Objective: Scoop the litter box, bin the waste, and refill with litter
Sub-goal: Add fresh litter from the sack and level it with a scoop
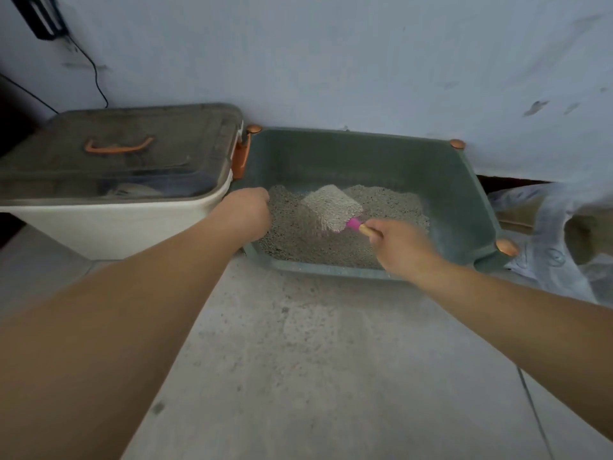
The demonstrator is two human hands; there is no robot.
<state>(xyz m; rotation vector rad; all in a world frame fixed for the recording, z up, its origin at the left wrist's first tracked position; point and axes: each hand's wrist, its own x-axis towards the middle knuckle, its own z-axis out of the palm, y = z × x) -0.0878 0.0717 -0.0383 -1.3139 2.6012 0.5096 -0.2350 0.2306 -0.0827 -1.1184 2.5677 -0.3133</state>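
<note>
Down on the floor [331, 360], against a pale wall [365, 61], a green litter box [457, 194] is seen with copper-coloured knobs at its corners and a bed of grey litter [315, 247] spread across its bottom. A scoop [335, 207] is held above the litter, near the middle of the box, and it is heaped with paler granules; only its pink neck and a short piece of wooden handle are left uncovered. That handle is gripped by the right hand [401, 247], whose fingers are curled round its end. The left hand [247, 210] is placed at the box's left wall, fingers bent over the rim; whether the rim is truly clasped cannot be told, since the fingertips are hidden behind the knuckles. Just beside the box on the left, a white storage bin [116, 227] is set, closed by a dusty translucent lid [132, 167] with an orange handle on top and an orange latch facing the box. On the right, close to the box's corner, crumpled plastic bags [557, 234] are piled on the floor. A black cable [96, 78] is run down the wall from a dark object at the upper left.
</note>
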